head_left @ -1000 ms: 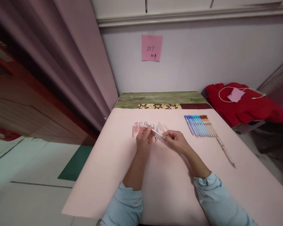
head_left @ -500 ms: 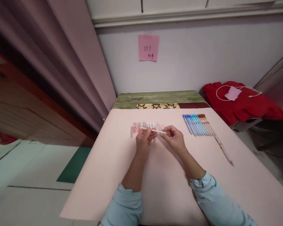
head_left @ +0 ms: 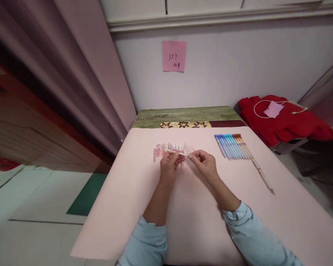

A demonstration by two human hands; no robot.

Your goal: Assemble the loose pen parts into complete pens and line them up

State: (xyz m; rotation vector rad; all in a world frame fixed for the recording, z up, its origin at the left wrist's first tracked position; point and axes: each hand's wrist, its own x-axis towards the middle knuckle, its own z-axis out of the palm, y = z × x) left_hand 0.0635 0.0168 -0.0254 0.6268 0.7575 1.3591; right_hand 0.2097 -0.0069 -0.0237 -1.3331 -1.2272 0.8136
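Above the middle of the table, my left hand (head_left: 169, 169) is closed round a slim white pen (head_left: 170, 150). The pen lies nearly level, its left end sticking out past my fingers. My right hand (head_left: 205, 165) pinches the pen's right end between thumb and fingertips. Just behind both hands is a row of short clear and pinkish pen parts (head_left: 158, 150), partly hidden by my fingers. To the right lies a neat row of blue and brown pens (head_left: 229, 147), with one pale pen (head_left: 262, 175) slanting toward me from its near end.
Pale pink paper (head_left: 122, 207) covers most of the table, leaving a green patterned strip (head_left: 183, 114) bare at the back. A red cloth (head_left: 291, 125) with a white cable sits beyond the right edge. A pink note (head_left: 174, 55) is stuck on the wall.
My right hand has shifted slightly left along the pen, closer to my left hand, and less of the pen shows between them. My left hand is almost still.
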